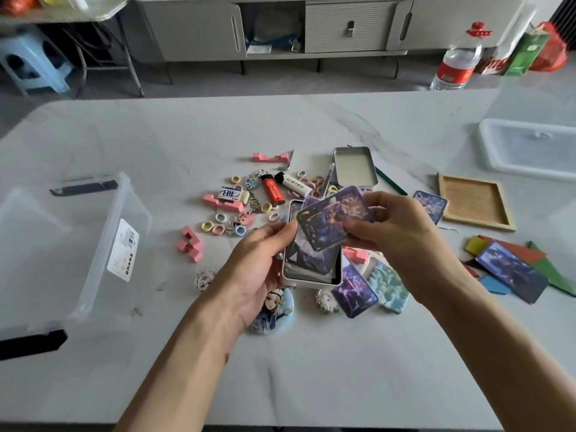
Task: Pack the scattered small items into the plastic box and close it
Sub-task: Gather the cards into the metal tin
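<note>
Above pale grey table [311, 353] centre | L hand [258, 263] gripping small white-rimmed rectangular tin [308, 283] w/ cards inside | R hand [396, 232] pinching purple illustrated card [330, 222] just over tin | clear plastic box [103, 244] sitting open at L, translucent lid [530, 151] lying far R | advising: squaring card to tin edges, sliding it in flat w/o bending, before gathering loose cards [353, 289] nearby

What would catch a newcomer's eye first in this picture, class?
In the middle, the left hand holds a small tin while the right hand pinches picture cards above it. Behind them lies a bright scatter of rings, lighters and pink blocks; the clear plastic box stands open at the left edge.
</note>
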A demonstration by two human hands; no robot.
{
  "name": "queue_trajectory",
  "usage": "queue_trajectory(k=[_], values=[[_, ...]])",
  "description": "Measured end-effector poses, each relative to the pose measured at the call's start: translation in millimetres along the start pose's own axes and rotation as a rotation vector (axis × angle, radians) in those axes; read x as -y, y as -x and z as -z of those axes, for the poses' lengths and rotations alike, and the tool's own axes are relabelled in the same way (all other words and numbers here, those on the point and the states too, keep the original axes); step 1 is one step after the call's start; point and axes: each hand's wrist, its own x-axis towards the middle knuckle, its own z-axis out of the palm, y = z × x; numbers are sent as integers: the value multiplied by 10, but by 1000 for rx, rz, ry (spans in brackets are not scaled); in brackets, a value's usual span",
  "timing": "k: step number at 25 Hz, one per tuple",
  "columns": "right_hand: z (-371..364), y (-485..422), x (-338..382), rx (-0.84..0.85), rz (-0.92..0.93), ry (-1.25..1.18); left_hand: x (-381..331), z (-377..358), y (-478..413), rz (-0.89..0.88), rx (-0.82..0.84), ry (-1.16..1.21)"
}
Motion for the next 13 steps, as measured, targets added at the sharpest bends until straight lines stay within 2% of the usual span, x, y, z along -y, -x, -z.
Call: queue_trajectory(k=[4,8,13], values=[[7,-8,-17,-27,46,91,16,-32,1,-3,-23,-52],[92,-85,-45,-122,137,75,12,-29,15,-11,-63,-99],[11,-26,-50,24,255,396,-6,-31,22,1,-30,-45]])
